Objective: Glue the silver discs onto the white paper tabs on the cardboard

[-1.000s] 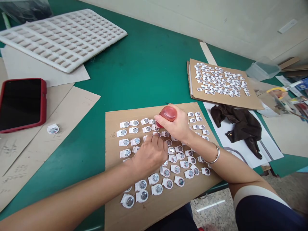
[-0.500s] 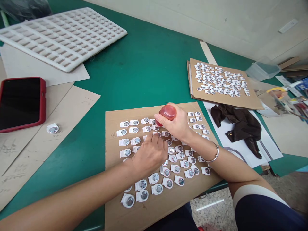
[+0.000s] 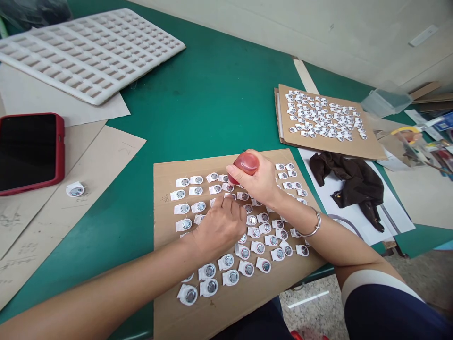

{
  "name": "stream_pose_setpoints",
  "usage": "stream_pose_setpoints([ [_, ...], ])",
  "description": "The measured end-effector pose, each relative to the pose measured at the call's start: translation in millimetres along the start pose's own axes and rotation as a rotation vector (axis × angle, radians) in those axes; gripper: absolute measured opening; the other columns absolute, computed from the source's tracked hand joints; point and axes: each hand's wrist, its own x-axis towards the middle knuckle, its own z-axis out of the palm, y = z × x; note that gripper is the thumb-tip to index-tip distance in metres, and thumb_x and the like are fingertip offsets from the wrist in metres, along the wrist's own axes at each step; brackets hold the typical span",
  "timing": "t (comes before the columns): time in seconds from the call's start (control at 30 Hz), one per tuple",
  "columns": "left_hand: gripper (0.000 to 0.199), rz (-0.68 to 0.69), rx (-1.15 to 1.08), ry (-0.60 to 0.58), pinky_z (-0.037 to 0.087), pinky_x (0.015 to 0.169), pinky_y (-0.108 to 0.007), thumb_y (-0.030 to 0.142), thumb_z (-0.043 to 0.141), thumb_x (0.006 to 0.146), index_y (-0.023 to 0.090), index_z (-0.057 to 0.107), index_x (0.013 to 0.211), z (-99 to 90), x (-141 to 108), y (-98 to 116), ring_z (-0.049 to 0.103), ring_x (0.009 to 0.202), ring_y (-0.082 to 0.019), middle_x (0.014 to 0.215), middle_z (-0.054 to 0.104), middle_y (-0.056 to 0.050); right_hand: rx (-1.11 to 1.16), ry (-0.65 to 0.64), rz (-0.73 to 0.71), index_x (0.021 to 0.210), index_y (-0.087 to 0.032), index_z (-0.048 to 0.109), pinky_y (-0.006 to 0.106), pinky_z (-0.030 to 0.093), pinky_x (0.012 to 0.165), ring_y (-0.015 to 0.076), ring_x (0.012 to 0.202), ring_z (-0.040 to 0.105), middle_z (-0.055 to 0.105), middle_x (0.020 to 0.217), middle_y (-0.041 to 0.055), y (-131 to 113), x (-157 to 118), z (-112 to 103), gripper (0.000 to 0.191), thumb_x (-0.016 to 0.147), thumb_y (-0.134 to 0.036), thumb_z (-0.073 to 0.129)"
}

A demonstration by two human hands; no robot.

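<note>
A brown cardboard sheet [image 3: 166,264] carries rows of small white pieces, each with a round silvery disc [image 3: 231,277]. My right hand [image 3: 256,179] is wrapped round a red, translucent rounded bulb [image 3: 247,163], held over the upper middle of the sheet. Just below the bulb, the fingers of my left hand [image 3: 222,224] are curled down among the pieces, close to one disc. Whatever those fingertips grip is too hidden to make out. A thin tip seems to run from the bulb down toward them.
A white grid tray [image 3: 95,52] lies at the back left, above a red-cased phone [image 3: 30,153] and papers. At the right are a second cardboard [image 3: 368,146] with similar pieces, dark cloth [image 3: 354,184] and a clear plastic box [image 3: 385,101].
The view has shifted very slightly. Both hands and the red bulb keep nearly the same places over the cardboard.
</note>
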Motion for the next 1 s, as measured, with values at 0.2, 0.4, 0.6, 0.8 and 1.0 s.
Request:
stream_pose_setpoints([
  [0.2, 0.018, 0.004, 0.007, -0.004, 0.044, 0.064, -0.038, 0.001, 0.040, 0.074, 0.012, 0.052, 0.066, 1.2, -0.5, 0.0, 0.053, 0.058, -0.021, 0.061, 0.057, -0.010, 0.006, 0.021, 0.011, 0.069, -0.021, 0.051, 0.027, 0.043, 0.060, 0.0116, 0.060, 0.050, 0.057, 0.064, -0.0012, 1.5, 0.8, 1.5, 0.031, 0.069, -0.049, 0.064],
  [0.4, 0.019, 0.001, 0.010, 0.010, 0.044, 0.060, -0.036, 0.000, 0.040, 0.074, 0.011, 0.052, 0.065, 1.4, -0.5, 0.3, 0.053, 0.058, -0.021, 0.061, 0.057, -0.011, 0.015, 0.013, 0.013, 0.069, -0.020, 0.051, 0.028, 0.044, 0.061, 0.0119, 0.060, 0.051, 0.058, 0.066, -0.0009, 2.1, 0.7, 1.5, 0.031, 0.069, -0.048, 0.064],
  [0.6, 0.021, -0.002, -0.013, 0.008, 0.044, 0.060, -0.037, -0.002, 0.038, 0.074, 0.011, 0.053, 0.065, 0.3, 0.4, 0.2, 0.053, 0.057, -0.022, 0.061, 0.057, -0.012, 0.025, 0.022, 0.016, 0.069, -0.021, 0.052, 0.028, 0.044, 0.061, 0.0118, 0.060, 0.052, 0.059, 0.065, -0.0013, 2.3, 0.1, 1.4, 0.030, 0.069, -0.048, 0.064],
  [0.8, 0.020, 0.005, -0.014, 0.002, 0.044, 0.063, -0.038, -0.001, 0.039, 0.074, 0.011, 0.053, 0.067, 2.1, 0.1, -0.3, 0.053, 0.059, -0.022, 0.062, 0.057, -0.012, 0.025, 0.009, 0.031, 0.071, -0.021, 0.052, 0.029, 0.045, 0.061, 0.0122, 0.060, 0.053, 0.060, 0.066, -0.0008, 2.7, 1.7, 0.0, 0.030, 0.070, -0.048, 0.063],
  [1.0, 0.017, 0.008, -0.016, -0.031, 0.045, 0.064, -0.038, -0.001, 0.040, 0.074, 0.012, 0.051, 0.069, -1.4, -1.2, -1.1, 0.053, 0.060, -0.022, 0.063, 0.056, -0.011, 0.041, 0.005, 0.022, 0.071, -0.020, 0.052, 0.028, 0.045, 0.062, 0.0116, 0.061, 0.052, 0.059, 0.068, -0.0005, 2.3, 2.0, -1.7, 0.030, 0.070, -0.047, 0.064],
])
